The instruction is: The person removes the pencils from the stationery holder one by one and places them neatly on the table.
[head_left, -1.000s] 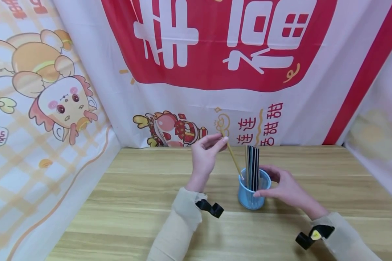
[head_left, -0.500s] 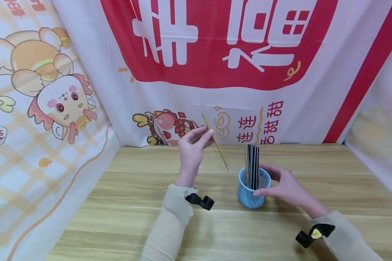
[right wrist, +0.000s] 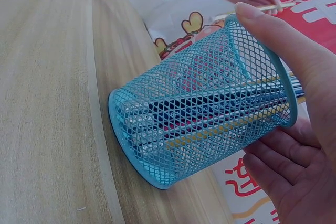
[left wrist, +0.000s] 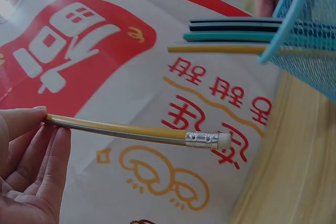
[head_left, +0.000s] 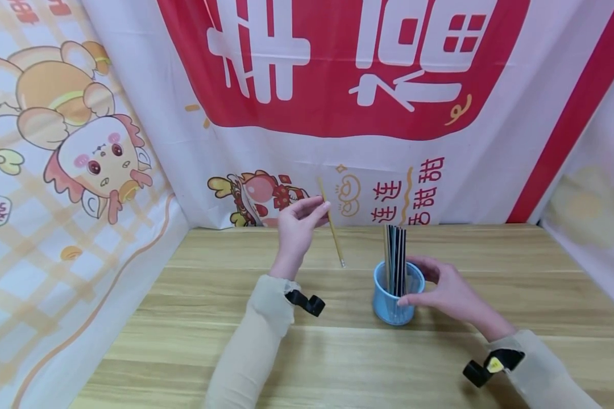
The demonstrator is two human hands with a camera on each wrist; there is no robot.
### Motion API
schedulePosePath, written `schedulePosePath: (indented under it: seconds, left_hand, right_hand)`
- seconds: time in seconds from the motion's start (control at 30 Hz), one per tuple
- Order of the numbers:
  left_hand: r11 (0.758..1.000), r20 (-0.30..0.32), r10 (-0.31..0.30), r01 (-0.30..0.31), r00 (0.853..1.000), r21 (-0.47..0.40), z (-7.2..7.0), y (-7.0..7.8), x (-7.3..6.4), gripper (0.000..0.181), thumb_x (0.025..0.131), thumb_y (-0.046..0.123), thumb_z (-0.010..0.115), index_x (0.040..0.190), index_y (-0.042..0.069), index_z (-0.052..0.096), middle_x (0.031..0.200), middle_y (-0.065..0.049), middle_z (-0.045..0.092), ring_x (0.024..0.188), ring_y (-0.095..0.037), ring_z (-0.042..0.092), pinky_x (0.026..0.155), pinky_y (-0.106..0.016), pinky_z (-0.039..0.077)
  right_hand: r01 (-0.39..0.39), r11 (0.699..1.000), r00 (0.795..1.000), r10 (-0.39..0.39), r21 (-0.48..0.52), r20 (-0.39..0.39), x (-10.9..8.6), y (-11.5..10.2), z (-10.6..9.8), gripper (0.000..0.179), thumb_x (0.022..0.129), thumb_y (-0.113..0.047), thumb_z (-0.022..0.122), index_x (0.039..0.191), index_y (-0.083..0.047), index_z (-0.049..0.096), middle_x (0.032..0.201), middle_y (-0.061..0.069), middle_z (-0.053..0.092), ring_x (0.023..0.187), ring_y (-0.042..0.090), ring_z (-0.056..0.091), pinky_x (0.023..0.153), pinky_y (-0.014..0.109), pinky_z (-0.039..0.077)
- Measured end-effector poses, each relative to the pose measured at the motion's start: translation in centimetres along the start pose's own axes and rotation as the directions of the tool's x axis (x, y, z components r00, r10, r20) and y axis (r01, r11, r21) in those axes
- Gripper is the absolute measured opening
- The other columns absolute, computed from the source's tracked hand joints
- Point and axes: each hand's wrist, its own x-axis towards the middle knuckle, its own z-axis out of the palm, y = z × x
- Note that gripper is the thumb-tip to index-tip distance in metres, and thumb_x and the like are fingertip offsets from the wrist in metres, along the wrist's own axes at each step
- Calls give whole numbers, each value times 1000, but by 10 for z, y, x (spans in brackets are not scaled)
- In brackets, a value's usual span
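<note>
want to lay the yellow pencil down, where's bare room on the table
Bare table: between the left cloth and the left sleeve, in front between it and the right sleeve, and between the right hand and the right cloth. Crowded: around the blue mesh cup of pencils, which the right hand grips.

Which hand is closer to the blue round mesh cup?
Right. The right hand grips the blue round mesh cup near its rim; the left hand is off to the left, apart from it, pinching a slim yellow pencil.

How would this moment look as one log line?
Right hand: holds blue mesh cup | Left hand: pinches yellow pencil, outside cup | Other pencils: standing in cup
</note>
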Motion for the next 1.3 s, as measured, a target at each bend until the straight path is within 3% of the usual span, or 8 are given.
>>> schedulePosePath:
  seconds: [0.3,0.57,0.9,1.07,1.3]
  left_hand:
    - [986,37,-139,135,990,99,1,-21,21,24,91,11,79,113,3,75,103,-12,75,96,-30,73,80,-35,62]
    - [954,64,-271,260,960,149,6,-45,31,28,91,8,79,116,-1,73,104,-14,75,99,-35,72,78,-31,62]
    - [922,43,-329,311,943,229,13,-81,24,23,90,1,77,112,-3,75,96,-15,75,93,-39,73,71,-30,62]
    - [907,22,-360,344,933,242,15,-99,20,28,90,-1,76,117,-5,72,95,-16,75,92,-41,72,68,-29,62]
    - [881,-3,-380,363,925,304,13,-118,15,31,88,-1,77,118,-1,73,95,-13,76,72,-22,74,69,-30,62]
  right_hand:
    - [8,1000,1000,-8,-8,-4,0,0,0,91,78,-38,91,149,-3,46,147,19,52,131,39,51,108,57,42]
    - [17,1000,1000,-17,-10,-6,0,0,1,93,77,-41,91,149,-4,47,146,18,53,130,38,52,108,55,44]
    - [18,1000,1000,-18,-5,-8,1,1,1,90,77,-39,91,149,-4,48,145,17,54,129,37,53,107,55,44]
    - [23,1000,1000,-23,1,-5,1,1,0,89,77,-37,91,148,-4,48,144,17,55,129,37,53,107,55,44]
    - [17,1000,1000,-17,-2,-7,1,0,0,91,76,-38,92,148,-3,48,144,17,54,129,38,53,107,56,44]
